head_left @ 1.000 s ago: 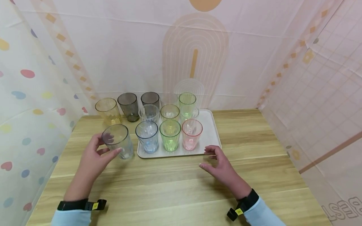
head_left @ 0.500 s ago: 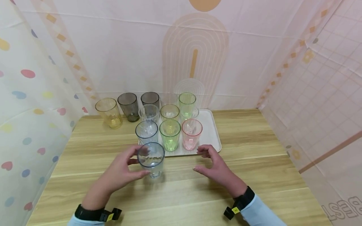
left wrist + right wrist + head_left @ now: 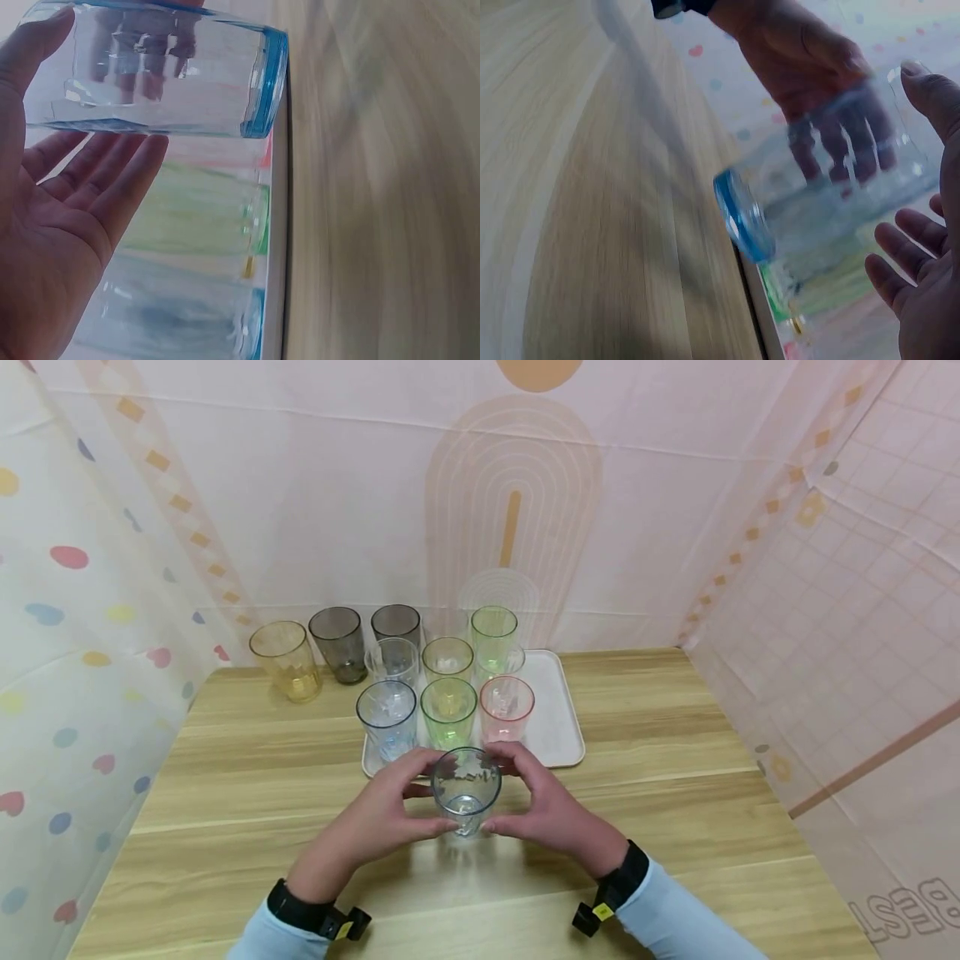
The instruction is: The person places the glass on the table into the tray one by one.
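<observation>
Between both hands, in front of the tray, is a clear drinking glass with a bluish tint and a thick blue base. My left hand holds it from the left, the thumb on its near side and the fingers along the far side. From the right, my right hand is right at the glass. Its thumb overlaps the glass near the rim in the right wrist view, and its fingers are loosely extended alongside. Behind stand a blue glass, a green glass and a pink glass.
A white tray bears several glasses, including an amber-rimmed one and a tall green one. Left of it, a yellow glass and a dark grey glass stand on the wooden table. Patterned curtains surround it.
My left hand has carried the clear glass from the left to the middle, in front of the tray. The right hand has moved left to meet it.
</observation>
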`<state>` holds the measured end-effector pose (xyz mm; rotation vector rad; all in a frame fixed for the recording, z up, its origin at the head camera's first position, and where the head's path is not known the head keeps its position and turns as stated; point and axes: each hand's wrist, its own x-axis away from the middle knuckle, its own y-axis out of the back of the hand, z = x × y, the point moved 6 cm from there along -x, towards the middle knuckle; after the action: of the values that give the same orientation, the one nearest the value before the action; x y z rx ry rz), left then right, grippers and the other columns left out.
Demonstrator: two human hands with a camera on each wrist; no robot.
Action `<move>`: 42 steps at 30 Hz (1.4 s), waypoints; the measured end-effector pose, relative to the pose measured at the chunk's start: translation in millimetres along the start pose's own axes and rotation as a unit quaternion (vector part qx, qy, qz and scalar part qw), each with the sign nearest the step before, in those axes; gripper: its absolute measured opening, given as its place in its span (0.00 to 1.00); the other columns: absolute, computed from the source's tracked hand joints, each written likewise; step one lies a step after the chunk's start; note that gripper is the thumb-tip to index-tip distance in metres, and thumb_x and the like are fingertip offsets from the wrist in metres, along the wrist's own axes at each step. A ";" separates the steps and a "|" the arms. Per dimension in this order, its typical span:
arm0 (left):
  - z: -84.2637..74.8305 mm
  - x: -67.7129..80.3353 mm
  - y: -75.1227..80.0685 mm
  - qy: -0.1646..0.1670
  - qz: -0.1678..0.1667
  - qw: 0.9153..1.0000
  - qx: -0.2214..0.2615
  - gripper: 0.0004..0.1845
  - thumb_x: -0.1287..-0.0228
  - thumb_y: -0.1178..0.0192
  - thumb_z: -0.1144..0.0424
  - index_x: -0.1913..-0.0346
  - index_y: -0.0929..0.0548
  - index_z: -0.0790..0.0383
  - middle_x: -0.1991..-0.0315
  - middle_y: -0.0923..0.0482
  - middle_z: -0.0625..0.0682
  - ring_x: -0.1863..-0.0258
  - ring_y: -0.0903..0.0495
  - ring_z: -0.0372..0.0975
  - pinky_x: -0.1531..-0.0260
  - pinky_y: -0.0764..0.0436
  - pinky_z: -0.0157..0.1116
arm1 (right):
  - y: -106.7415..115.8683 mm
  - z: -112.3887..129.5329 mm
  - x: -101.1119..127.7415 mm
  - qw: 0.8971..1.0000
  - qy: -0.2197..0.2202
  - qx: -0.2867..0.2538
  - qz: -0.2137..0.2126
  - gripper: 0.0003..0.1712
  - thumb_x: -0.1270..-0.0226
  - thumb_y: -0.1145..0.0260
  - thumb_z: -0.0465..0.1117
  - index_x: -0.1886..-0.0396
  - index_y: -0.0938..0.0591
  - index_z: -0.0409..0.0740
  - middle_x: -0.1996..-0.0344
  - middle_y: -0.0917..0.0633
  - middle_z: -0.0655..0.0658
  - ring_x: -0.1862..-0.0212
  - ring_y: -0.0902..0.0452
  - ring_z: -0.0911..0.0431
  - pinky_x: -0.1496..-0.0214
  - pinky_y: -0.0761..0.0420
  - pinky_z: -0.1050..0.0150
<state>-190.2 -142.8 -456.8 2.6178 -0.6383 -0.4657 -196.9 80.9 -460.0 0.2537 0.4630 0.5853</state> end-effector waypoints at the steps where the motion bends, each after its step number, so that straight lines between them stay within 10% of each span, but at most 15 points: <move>1: -0.1 -1.4 -2.3 -0.001 0.003 1.000 0.003 0.41 0.42 0.13 0.58 0.26 0.21 0.55 0.34 0.19 0.48 0.36 0.17 0.45 0.41 0.11 0.40 | -1.7 1.3 -0.9 1.000 -0.003 -0.003 0.002 0.55 0.41 0.12 0.35 0.18 0.32 0.47 0.28 0.21 0.43 0.27 0.24 0.46 0.20 0.26 0.44; 16: 3.3 -1.9 -6.7 0.013 0.022 0.999 -0.023 0.41 0.38 0.15 0.58 0.24 0.23 0.55 0.31 0.21 0.49 0.32 0.19 0.45 0.35 0.13 0.44 | -0.9 -0.7 5.5 0.999 -0.007 -0.020 -0.031 0.52 0.40 0.13 0.32 0.20 0.29 0.50 0.29 0.20 0.42 0.28 0.24 0.45 0.24 0.21 0.44; 28: 56.2 24.6 62.5 0.130 -0.079 0.969 -0.197 0.20 0.27 0.23 0.56 0.40 0.13 0.65 0.45 0.10 0.58 0.44 0.13 0.54 0.39 0.14 0.60 | 31.0 -8.9 27.9 0.995 -0.046 -0.016 -0.085 0.51 0.39 0.15 0.30 0.20 0.29 0.50 0.29 0.19 0.46 0.27 0.23 0.46 0.25 0.21 0.54; 34: 85.1 23.2 86.5 0.194 -0.093 0.945 -0.247 0.39 0.28 0.24 0.44 0.28 0.23 0.69 0.31 0.22 0.68 0.33 0.21 0.65 0.34 0.21 0.67 | 40.6 -12.2 37.4 0.992 -0.069 -0.010 -0.105 0.48 0.37 0.16 0.31 0.20 0.28 0.51 0.29 0.19 0.42 0.27 0.24 0.43 0.24 0.23 0.53; 42: 104.3 14.0 86.1 0.188 -0.065 0.938 -0.284 0.67 0.41 0.21 0.30 0.17 0.40 0.76 0.19 0.40 0.78 0.21 0.40 0.72 0.22 0.37 0.70 | 50.2 -15.1 44.8 0.989 -0.085 -0.005 -0.125 0.48 0.36 0.16 0.32 0.20 0.30 0.44 0.29 0.18 0.44 0.27 0.23 0.41 0.25 0.23 0.56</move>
<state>-251.8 -251.4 -510.7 2.1110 -0.1661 -0.1412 -194.9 149.0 -470.7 0.2290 0.3208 0.3183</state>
